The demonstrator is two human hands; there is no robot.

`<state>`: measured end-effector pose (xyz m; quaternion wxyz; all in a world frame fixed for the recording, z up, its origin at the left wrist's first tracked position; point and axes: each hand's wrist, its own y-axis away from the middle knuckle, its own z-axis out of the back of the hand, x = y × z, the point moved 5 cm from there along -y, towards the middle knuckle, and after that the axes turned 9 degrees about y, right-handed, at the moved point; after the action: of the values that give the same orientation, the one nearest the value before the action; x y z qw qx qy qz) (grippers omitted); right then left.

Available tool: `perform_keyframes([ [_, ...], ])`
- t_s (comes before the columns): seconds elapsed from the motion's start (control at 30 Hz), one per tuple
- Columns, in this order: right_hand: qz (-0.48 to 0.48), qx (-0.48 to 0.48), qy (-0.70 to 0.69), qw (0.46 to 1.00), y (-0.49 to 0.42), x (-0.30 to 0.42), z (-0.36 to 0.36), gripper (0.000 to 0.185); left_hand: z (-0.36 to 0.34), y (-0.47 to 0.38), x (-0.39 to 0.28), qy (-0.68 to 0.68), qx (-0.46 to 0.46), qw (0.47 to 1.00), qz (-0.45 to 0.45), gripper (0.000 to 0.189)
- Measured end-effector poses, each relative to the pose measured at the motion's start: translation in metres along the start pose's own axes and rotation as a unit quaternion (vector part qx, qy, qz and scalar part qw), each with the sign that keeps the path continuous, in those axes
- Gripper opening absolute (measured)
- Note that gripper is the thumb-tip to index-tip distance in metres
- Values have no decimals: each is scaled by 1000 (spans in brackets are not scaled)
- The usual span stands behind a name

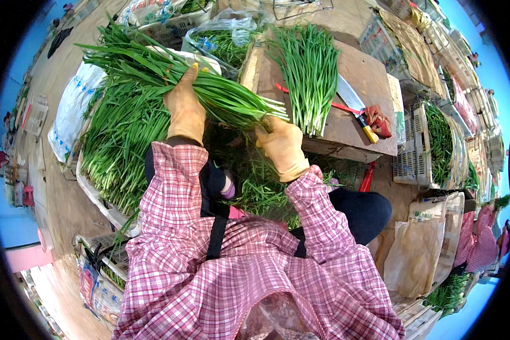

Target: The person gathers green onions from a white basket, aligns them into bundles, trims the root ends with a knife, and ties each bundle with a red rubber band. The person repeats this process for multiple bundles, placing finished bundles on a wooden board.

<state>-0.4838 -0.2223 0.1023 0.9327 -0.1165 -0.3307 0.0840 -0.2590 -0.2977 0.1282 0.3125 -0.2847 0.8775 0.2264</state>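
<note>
A bunch of garlic chives point(233, 95) slants across in front of me, leafy tips to the upper left and pale stalk ends to the right. My left hand point(187, 108), in a tan glove, grips it near the middle with the thumb on top. The gloved fingers of my right hand point(282, 146) are curled on strands at the lower edge by the stalk ends; the fingertips are partly hidden. Beyond, another pile of chives point(312, 80) lies on a brown board point(361, 63) over a red tie strip point(344, 108). A knife point(352, 95) with a yellow-and-black handle rests beside it.
On the left stands a crate point(106, 208) heaped with chives point(123, 140). A reddish cloth point(377, 121) touches the knife handle. Loose trimmings point(263, 195) cover the floor between my legs. Red strips point(367, 177) hang below the board. Filled crates point(412, 148) line the right side.
</note>
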Motion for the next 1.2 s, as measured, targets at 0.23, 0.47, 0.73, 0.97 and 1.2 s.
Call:
perform_keyframes([
  [0.23, -246, 84, -536, 804, 41, -62, 28, 18, 25, -36, -17, 23, -11, 999, 46, 27],
  [0.47, -256, 212, -417, 846, 37, -38, -31, 53, 21, -20, -10, 21, 10, 996, 83, 25],
  [0.73, -158, 221, -558, 784, 4, 15, -39, 17, 19, -4, 9, 44, 39, 988, 145, 25],
  [0.97, -253, 214, -499, 801, 36, -17, 11, 27, 41, -32, 7, 92, 15, 982, 166, 17],
  [1.2, -193, 183, -452, 851, 63, -17, 77, 31, 50, -37, -19, 38, -24, 994, 96, 23],
])
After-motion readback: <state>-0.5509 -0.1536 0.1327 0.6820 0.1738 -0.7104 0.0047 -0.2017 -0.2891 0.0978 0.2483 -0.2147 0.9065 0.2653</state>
